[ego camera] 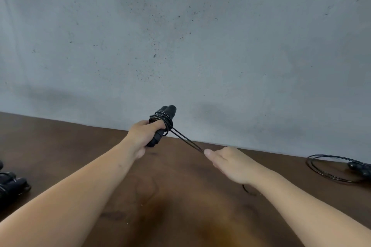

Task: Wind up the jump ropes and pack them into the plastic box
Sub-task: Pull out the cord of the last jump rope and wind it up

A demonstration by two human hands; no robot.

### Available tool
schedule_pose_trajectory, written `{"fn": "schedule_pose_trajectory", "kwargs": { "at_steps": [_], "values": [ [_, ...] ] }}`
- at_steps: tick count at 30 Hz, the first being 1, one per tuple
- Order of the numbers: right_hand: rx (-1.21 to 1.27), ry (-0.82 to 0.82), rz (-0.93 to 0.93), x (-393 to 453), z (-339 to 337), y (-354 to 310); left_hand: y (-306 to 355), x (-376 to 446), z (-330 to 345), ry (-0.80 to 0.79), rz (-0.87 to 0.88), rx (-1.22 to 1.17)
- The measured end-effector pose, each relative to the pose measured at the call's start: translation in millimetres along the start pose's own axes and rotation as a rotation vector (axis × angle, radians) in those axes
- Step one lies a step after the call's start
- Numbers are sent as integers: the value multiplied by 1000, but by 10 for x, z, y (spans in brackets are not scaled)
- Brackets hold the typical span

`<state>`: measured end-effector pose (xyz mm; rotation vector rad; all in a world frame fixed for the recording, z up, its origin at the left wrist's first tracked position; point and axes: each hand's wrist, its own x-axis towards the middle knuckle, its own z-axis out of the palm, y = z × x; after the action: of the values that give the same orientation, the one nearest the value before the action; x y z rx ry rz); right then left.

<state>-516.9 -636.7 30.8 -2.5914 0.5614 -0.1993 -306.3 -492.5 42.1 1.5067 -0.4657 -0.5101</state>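
Head view gives me a dark brown wooden table (180, 196) with a worn, mottled grain, running up to a grey concrete wall (180, 36) speckled with small dark pits. Above the table's far middle, my left hand (140, 136) has its fingers curled round two black handles (162, 126) held side by side, their rounded ends poking up past the knuckles. Thin black cord (162, 118) is coiled in several glossy turns round the handles just above my index finger. From that coil two strands (186, 140) run taut, down and right, to my right hand (230, 164), whose thumb and curled fingers pinch them; a short bit of cord shows on the table under that wrist. At the far right a loose rope (329, 168) lies in open loops on the table with its handles beside it. At the left edge sit wound ropes (12, 184), dark bundles partly cut off. No box is in view.
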Motion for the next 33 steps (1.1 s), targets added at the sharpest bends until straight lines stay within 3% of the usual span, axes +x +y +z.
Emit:
{"fn": "schedule_pose_trajectory", "kwargs": {
  "at_steps": [4, 9, 12, 14, 17, 20, 22, 28, 33],
  "values": [
    [-391, -43, -121, -156, -105, -314, -91, 39, 92, 17, 56, 127],
    [-635, -14, -264, -171, -331, -628, -233, 22, 230, -2, 229, 699],
    [-657, 22, -339, -68, -568, -712, -230, -78, 325, -256, 296, 931],
    [-601, 13, -355, 26, -725, -717, -180, -224, 405, -491, 306, 965],
    [-390, -48, -274, 142, -856, -640, -2, -535, 568, -812, 330, 959],
    [-101, -102, -189, 224, -839, -473, 117, -761, 621, -987, 379, 895],
    [61, -95, -149, 254, -789, -324, 132, -840, 573, -972, 355, 784],
    [577, -1, -39, 197, -454, 147, 47, -740, 428, -699, 315, 400],
    [690, -2, 45, 135, -55, 89, -17, -622, 538, -508, 205, 284]
  ]
}}
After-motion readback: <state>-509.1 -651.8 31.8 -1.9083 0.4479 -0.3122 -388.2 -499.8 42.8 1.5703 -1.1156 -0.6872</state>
